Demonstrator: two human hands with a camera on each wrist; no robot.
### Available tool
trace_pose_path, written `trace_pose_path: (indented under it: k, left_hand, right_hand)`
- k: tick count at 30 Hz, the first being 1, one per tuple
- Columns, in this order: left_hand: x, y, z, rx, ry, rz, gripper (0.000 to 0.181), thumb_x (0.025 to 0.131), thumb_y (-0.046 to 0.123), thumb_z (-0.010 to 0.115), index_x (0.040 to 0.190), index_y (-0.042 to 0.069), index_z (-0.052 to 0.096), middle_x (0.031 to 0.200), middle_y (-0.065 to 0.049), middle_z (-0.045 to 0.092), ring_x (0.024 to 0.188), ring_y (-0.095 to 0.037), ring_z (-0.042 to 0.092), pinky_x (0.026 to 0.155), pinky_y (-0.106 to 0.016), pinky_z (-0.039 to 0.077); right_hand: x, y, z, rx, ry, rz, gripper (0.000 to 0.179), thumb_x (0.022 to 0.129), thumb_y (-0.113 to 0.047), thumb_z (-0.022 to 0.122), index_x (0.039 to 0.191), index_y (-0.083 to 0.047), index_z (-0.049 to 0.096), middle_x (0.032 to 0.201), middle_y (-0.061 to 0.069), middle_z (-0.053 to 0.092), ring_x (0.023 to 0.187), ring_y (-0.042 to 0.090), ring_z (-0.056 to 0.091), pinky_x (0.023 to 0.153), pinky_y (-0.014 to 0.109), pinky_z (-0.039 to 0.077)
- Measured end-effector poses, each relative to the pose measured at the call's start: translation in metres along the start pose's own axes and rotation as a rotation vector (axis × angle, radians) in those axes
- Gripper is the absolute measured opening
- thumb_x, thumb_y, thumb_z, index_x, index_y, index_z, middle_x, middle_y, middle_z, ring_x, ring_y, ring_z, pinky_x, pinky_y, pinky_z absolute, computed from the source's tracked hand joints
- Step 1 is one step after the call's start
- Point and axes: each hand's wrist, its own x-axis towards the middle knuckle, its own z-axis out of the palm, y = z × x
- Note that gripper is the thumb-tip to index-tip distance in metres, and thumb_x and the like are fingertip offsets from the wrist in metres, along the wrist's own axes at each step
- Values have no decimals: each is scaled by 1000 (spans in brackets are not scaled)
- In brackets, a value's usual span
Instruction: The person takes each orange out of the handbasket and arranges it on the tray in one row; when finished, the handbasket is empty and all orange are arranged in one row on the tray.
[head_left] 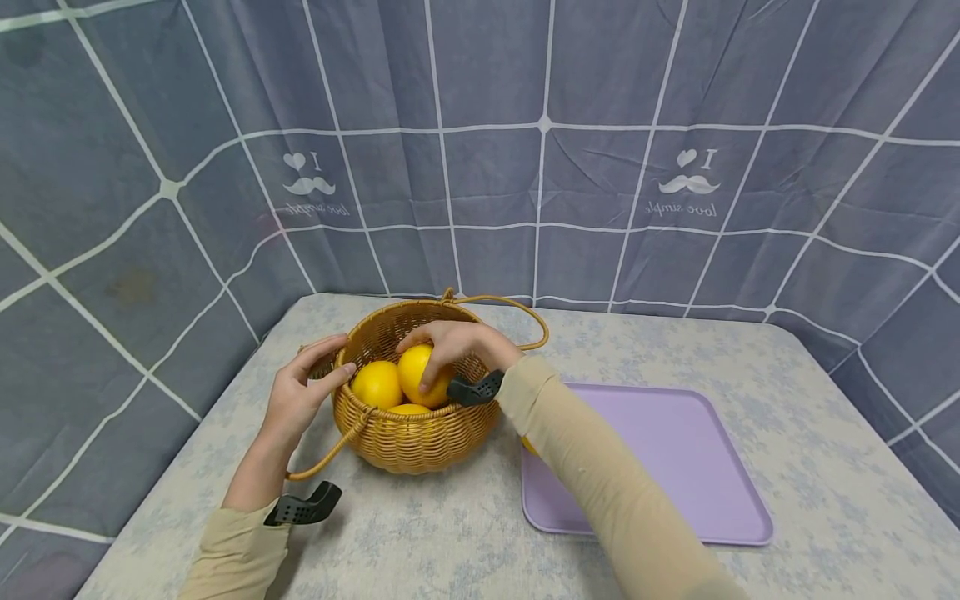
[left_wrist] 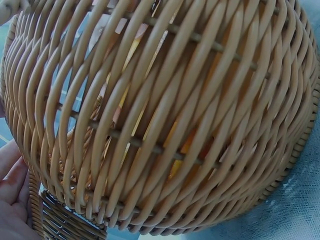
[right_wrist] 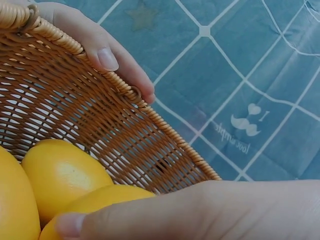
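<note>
A round wicker basket [head_left: 420, 442] with several yellow oranges in it stands on the table. My right hand [head_left: 455, 343] reaches inside and grips one orange [head_left: 417, 372], its thumb on the near side. A second orange [head_left: 377, 384] sits to the left of it, and a third [head_left: 409, 409] shows low at the near rim. At the basket's left rim my left hand [head_left: 296, 396] holds the edge, thumb over the top and fingers outside. In the right wrist view that left thumb [right_wrist: 107, 59] lies on the woven rim.
A purple tray [head_left: 675, 458] lies right of the basket, partly under my right sleeve. The edge of another orange [head_left: 529, 445] peeks out beside that sleeve. One basket handle [head_left: 517, 302] sticks out at the back right, another [head_left: 326, 461] at the front left. A grey checked curtain [head_left: 495, 183] hangs behind.
</note>
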Motion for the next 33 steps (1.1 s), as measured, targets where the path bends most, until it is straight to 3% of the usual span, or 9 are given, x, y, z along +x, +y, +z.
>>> trace_pose_path:
  k: [5, 14, 19, 24, 28, 33]
  left_hand:
    - [1, 0, 0, 6, 0, -4, 49, 90, 21, 65, 135, 5, 51, 138, -5, 44, 113, -9, 43, 90, -15, 36]
    - [3, 1, 2, 28, 1, -15, 50, 90, 24, 65, 135, 7, 51, 138, -5, 44, 115, -9, 43, 92, -21, 35]
    - [4, 1, 2, 40, 0, -18, 50, 90, 25, 65, 136, 8, 51, 138, -4, 44, 115, -7, 43, 91, -21, 35]
    - [4, 1, 1, 25, 2, 18, 48, 91, 20, 64, 135, 5, 51, 137, -6, 44, 112, -7, 44, 86, -16, 36]
    - [3, -1, 0, 23, 4, 37, 47, 91, 19, 65, 134, 4, 52, 136, -5, 45, 111, -7, 44, 86, -16, 35]
    - [2, -2, -1, 25, 6, 30, 48, 90, 19, 65, 134, 5, 52, 136, -5, 45, 111, -7, 44, 86, -16, 35]
  right_hand:
    - [-2, 0, -1, 56, -29, -13, 67, 71, -7, 79, 133, -16, 54, 120, 2, 52, 97, 19, 55, 79, 28, 50]
    - [-5, -2, -2, 82, -62, -10, 78, 69, -16, 82, 139, -20, 47, 120, 1, 51, 101, 19, 54, 81, 29, 49]
    - [-5, -2, -1, 82, -69, -97, 80, 70, -15, 81, 141, -14, 44, 123, 1, 51, 102, 18, 54, 83, 29, 48]
    - [-4, -2, -1, 97, -60, -186, 79, 72, -18, 78, 142, -10, 41, 124, 3, 50, 103, 18, 53, 84, 29, 47]
    - [-4, -3, 2, 218, -25, -216, 71, 75, -15, 75, 138, -8, 42, 123, 5, 51, 104, 19, 53, 86, 30, 47]
    - [-7, -6, 5, 485, 65, -208, 58, 82, -9, 67, 132, -11, 36, 123, 9, 44, 101, 20, 52, 82, 32, 49]
